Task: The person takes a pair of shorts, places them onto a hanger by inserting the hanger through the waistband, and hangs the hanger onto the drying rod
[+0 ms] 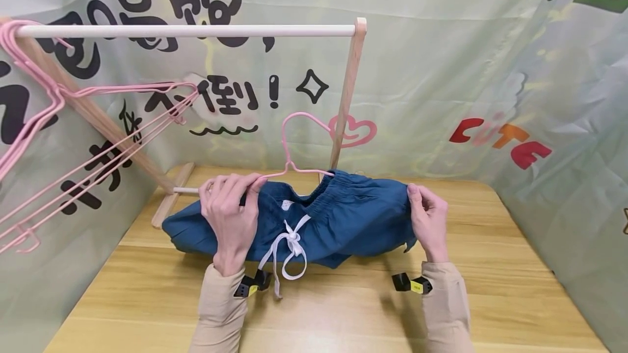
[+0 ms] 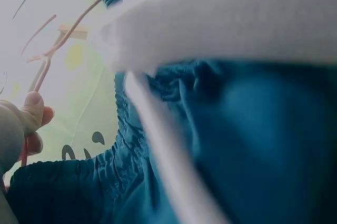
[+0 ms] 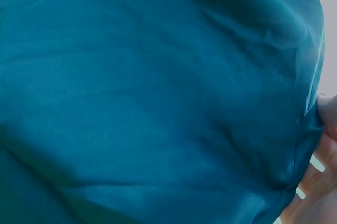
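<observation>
Blue shorts (image 1: 363,217) with a gathered waistband and a white drawstring (image 1: 293,238) tied in a bow are held above the table. A pink hanger (image 1: 289,148) reaches into the waist opening, its hook pointing up; its lower part is hidden by the cloth. My left hand (image 1: 229,208) pinches the hanger's left arm at the waistband, as the left wrist view also shows. At the other side, my right hand (image 1: 430,217) pinches the outer edge of the shorts between thumb and fingers. Blue cloth (image 3: 158,103) fills most of the right wrist view.
A wooden rack with a white rail (image 1: 211,30) stands behind the shorts. Several pink hangers (image 1: 59,91) hang at its left end. Its right post (image 1: 349,86) rises just behind the held hanger. The wooden table (image 1: 490,287) extends beneath, with printed fabric walls around it.
</observation>
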The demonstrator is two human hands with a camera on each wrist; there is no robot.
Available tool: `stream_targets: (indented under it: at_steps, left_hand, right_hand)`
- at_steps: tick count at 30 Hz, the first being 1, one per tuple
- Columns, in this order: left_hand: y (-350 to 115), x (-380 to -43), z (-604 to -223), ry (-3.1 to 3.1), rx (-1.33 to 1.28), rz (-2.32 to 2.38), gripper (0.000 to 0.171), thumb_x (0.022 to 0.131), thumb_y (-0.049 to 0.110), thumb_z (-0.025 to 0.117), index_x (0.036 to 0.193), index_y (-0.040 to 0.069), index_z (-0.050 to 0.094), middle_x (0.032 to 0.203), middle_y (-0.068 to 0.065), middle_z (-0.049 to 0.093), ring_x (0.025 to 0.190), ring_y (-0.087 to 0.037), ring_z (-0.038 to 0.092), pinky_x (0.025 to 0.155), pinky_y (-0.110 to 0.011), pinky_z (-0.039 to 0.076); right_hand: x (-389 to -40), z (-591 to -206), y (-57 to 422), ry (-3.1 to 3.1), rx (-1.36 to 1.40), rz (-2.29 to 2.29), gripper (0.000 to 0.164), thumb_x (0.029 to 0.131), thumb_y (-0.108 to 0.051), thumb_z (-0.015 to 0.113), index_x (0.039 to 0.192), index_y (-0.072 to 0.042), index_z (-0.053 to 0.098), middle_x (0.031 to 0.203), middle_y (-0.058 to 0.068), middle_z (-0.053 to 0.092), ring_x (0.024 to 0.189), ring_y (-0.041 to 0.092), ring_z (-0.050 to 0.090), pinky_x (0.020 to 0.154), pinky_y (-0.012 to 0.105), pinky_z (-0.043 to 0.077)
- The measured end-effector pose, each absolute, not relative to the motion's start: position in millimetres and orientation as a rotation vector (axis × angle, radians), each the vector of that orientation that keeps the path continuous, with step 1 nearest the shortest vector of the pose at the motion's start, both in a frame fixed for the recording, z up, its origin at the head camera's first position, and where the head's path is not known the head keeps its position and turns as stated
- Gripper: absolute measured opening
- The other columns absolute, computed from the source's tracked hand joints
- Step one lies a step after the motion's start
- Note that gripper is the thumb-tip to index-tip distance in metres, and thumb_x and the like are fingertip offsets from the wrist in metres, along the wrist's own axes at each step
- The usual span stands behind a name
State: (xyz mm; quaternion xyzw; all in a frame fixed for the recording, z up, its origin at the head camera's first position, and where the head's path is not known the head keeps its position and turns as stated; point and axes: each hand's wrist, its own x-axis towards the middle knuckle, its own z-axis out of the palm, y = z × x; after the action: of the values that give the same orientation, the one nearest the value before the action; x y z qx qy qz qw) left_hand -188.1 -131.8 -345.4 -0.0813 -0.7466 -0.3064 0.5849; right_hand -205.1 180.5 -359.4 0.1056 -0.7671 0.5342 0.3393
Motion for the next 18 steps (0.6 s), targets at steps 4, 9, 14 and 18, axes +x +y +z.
stream_targets:
  at_steps: [4, 9, 14, 18]
  left_hand:
    - [-131.4, -187.7, -345.4, -1.733, -0.185, -0.724, 0.01, 0.076, 0.025, 0.069, 0.081, 0.016, 0.072, 0.069, -0.001, 0.065, 0.073, -0.019, 0.054, 0.089, -0.042, 0.03]
    - [-131.5, -188.4, -345.9, -1.726, -0.189, -0.739, 0.009, 0.076, 0.024, 0.069, 0.08, 0.016, 0.072, 0.068, -0.001, 0.065, 0.072, -0.019, 0.054, 0.088, -0.042, 0.031]
    - [-130.6, -190.2, -346.6, -1.735, -0.196, -0.75, 0.01, 0.076, 0.025, 0.069, 0.079, 0.015, 0.071, 0.067, -0.001, 0.064, 0.071, -0.018, 0.053, 0.088, -0.042, 0.031]
    - [-128.7, -189.8, -346.9, -1.737, -0.199, -0.75, 0.01, 0.076, 0.025, 0.069, 0.079, 0.016, 0.071, 0.067, 0.0, 0.064, 0.072, -0.018, 0.053, 0.087, -0.042, 0.031]
  right_hand:
    - [-206.6, -361.1, 185.2, -1.972, 0.243, 1.386, 0.024, 0.089, -0.008, 0.051, 0.073, 0.008, 0.058, 0.058, 0.011, 0.044, 0.05, 0.001, 0.039, 0.048, 0.018, 0.029]
    - [-210.5, -366.1, 192.9, -1.963, 0.161, 1.382, 0.025, 0.089, -0.009, 0.052, 0.072, 0.008, 0.058, 0.055, 0.006, 0.045, 0.048, 0.0, 0.037, 0.047, 0.018, 0.028]
    - [-225.0, -383.3, 207.9, -1.97, 0.058, 1.371, 0.025, 0.088, -0.015, 0.054, 0.072, 0.003, 0.06, 0.052, -0.003, 0.044, 0.045, 0.001, 0.035, 0.044, 0.02, 0.026]
    - [-227.6, -387.7, 210.9, -2.003, 0.026, 1.378, 0.028, 0.089, -0.02, 0.054, 0.072, 0.001, 0.06, 0.051, -0.007, 0.042, 0.045, 0.001, 0.035, 0.045, 0.02, 0.027]
